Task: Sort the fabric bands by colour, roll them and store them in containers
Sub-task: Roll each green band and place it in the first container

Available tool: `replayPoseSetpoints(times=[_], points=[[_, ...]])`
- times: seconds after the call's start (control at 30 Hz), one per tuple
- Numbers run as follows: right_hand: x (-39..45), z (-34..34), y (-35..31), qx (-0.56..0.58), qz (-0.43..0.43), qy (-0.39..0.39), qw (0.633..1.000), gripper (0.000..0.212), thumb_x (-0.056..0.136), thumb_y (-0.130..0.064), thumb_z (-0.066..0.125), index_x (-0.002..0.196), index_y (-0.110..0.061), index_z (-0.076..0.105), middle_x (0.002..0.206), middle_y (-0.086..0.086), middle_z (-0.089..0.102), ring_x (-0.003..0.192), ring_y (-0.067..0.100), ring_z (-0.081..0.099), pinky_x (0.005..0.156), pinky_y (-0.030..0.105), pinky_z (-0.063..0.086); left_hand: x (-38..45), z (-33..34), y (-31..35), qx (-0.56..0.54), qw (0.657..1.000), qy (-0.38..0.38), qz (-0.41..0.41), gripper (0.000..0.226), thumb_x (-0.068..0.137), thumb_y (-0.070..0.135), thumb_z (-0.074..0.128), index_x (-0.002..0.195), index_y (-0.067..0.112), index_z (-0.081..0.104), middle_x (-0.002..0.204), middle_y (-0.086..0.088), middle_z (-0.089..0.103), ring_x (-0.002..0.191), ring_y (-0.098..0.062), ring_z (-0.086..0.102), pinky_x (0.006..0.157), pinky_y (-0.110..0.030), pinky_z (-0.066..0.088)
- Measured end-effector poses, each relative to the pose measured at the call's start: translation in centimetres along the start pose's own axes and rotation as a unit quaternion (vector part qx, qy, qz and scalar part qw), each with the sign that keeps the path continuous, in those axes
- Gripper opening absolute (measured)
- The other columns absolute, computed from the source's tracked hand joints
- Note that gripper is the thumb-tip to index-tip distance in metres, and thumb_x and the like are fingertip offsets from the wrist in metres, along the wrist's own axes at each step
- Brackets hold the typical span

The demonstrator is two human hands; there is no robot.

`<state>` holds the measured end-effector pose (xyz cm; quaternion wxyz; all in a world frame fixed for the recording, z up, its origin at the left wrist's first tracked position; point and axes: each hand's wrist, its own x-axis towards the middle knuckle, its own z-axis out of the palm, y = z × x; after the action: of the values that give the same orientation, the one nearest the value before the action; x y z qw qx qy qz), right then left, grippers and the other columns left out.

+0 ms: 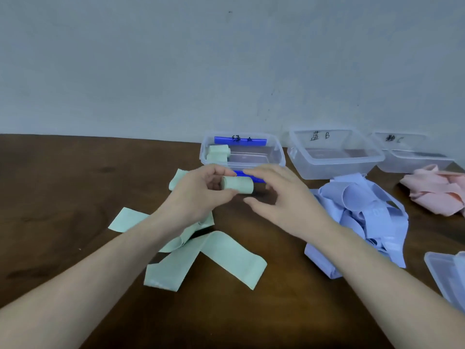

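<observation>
My left hand (198, 192) grips a rolled green band (237, 185) above the table, in front of the green container (276, 152). Beside the roll, my right hand (279, 195) hovers with fingers spread, holding nothing. Rolled green bands (218, 152) lie in the left end of that clear container with blue clips. Loose green bands (208, 255) lie flat under my left forearm. A heap of blue bands (362, 217) sits right of my right hand, and pink bands (437, 190) lie at the far right.
Two more clear containers stand along the wall: a middle one (334, 167) and a right one (407, 162), both labelled in black marker. Clear lids (448, 280) rest at the table's right edge. The table (75, 187) is dark brown wood.
</observation>
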<state>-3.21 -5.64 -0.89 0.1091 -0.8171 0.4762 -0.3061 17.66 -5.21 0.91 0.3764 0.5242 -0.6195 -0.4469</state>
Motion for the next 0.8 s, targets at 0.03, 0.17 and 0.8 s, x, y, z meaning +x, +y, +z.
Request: replayPoseSetpoints(times=[0.03,0.17,0.8], points=[[0.9,-0.1,0.1,-0.031,-0.02,-0.008,0.999,0.044,0.089,-0.035,0.07,0.131,-0.03,0.061,0.122,-0.017,0.059,0.109,0.004,0.051,0.096,0.021,0.04,0.8,-0.2,-0.1,0.016,1.0,-0.001,0.005,0.025,0.083,0.02,0.078,0.103,0.031,0.069,0.083,0.004,0.071,0.073,-0.005,0.06,0.073,-0.022,0.051],[4.2,-0.3,0.5,-0.081,-0.015,-0.035,0.996,0.038,0.088,-0.034,0.071,0.125,-0.027,0.064,0.118,-0.011,0.066,0.108,0.011,0.053,0.096,0.034,0.046,3.9,-0.9,-0.6,0.017,1.0,-0.008,0.012,0.026,0.079,0.022,0.08,0.098,0.037,0.07,0.081,-0.008,0.067,0.072,-0.011,0.058,0.075,-0.03,0.047],[16.1,2.6,7.2,-0.27,0.094,-0.173,0.943,0.038,0.077,-0.036,0.071,0.114,-0.028,0.063,0.109,-0.007,0.063,0.107,0.018,0.051,0.088,0.037,0.047,16.6,-4.4,-2.3,0.435,0.885,0.008,0.166,0.026,0.101,0.035,0.048,0.121,0.029,0.062,0.122,0.006,0.061,0.101,-0.019,0.059,0.079,-0.032,0.047]])
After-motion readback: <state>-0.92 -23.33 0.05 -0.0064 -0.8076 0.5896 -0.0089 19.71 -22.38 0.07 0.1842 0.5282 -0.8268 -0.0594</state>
